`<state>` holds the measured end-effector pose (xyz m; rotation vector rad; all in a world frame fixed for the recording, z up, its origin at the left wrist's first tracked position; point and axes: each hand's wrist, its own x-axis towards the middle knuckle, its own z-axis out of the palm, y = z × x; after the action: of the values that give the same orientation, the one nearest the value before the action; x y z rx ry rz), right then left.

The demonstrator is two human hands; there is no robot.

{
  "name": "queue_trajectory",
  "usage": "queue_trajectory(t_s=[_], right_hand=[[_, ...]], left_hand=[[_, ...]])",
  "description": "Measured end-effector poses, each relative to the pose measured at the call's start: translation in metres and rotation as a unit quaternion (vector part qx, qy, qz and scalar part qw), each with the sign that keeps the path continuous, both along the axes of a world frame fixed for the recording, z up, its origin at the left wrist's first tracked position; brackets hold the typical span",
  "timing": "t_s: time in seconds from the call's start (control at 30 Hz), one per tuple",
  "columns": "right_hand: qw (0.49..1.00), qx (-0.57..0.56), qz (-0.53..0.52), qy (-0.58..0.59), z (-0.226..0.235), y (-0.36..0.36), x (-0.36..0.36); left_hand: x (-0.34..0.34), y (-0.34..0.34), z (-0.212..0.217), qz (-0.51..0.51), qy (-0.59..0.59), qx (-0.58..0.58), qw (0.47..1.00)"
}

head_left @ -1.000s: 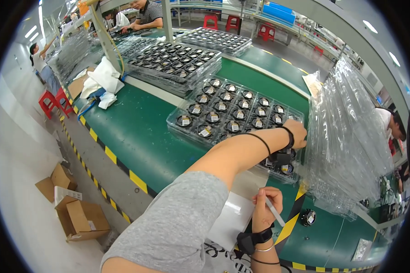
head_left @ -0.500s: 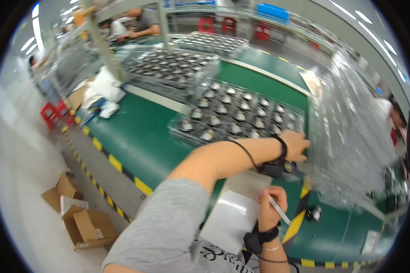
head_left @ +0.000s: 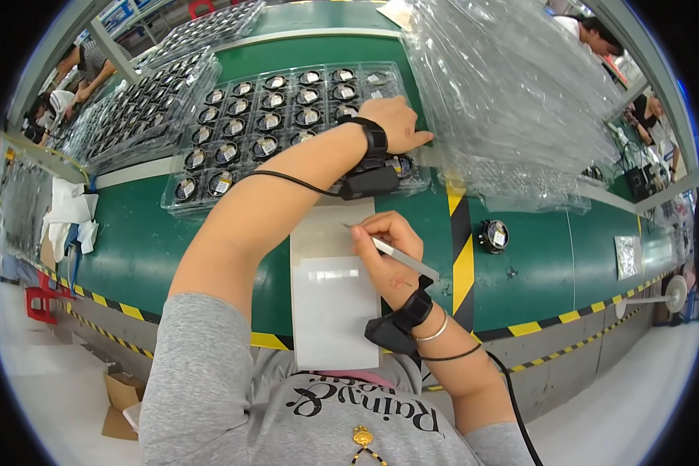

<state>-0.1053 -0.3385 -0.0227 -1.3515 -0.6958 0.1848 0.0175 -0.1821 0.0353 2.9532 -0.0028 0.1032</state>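
Observation:
My left hand (head_left: pixel 394 124) reaches across the right-hand columns of a clear plastic tray (head_left: pixel 421 179). Its thumb points out to the right, while the other fingers bend down out of sight, so any grip is hidden. Round black parts with pale labels, such as this round part (head_left: pixel 227 152), sit in the tray's pockets. Nearer to me, my right hand (head_left: pixel 388 245) is closed on slim silver tweezers (head_left: pixel 402 258), their pointed tip toward the left. Below that hand lie a white sheet (head_left: pixel 335 314) and a beige board (head_left: pixel 311 233) at the bench's front edge.
One round black part (head_left: pixel 494 235) stands on the green bench (head_left: pixel 536 287) right of a yellow-black tape strip (head_left: pixel 462 264). Clear plastic trays (head_left: pixel 512 101) pile up at the right. More filled trays (head_left: pixel 144 109) stand at the left. Cables run from both wrists.
My view has swung, bringing the tray and both arms more squarely before me. My left hand stays over the tray's right side, and my right hand keeps hold of the tweezers.

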Motion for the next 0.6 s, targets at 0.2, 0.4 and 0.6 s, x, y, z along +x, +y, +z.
queue_trajectory(t_s=[0.2,0.4,0.6], right_hand=[[0.999,-0.024,0.009,-0.032,-0.004,-0.004,-0.006],[0.999,-0.026,0.007,-0.027,-0.003,-0.003,-0.009],[0.999,-0.013,0.006,-0.036,-0.006,-0.004,-0.001]], left_hand=[[-0.006,0.003,-0.005,-0.025,-0.033,-0.001,0.999],[-0.023,0.000,-0.011,-0.033,-0.072,-0.019,0.997],[-0.018,0.009,0.014,0.026,-0.111,-0.041,0.993]])
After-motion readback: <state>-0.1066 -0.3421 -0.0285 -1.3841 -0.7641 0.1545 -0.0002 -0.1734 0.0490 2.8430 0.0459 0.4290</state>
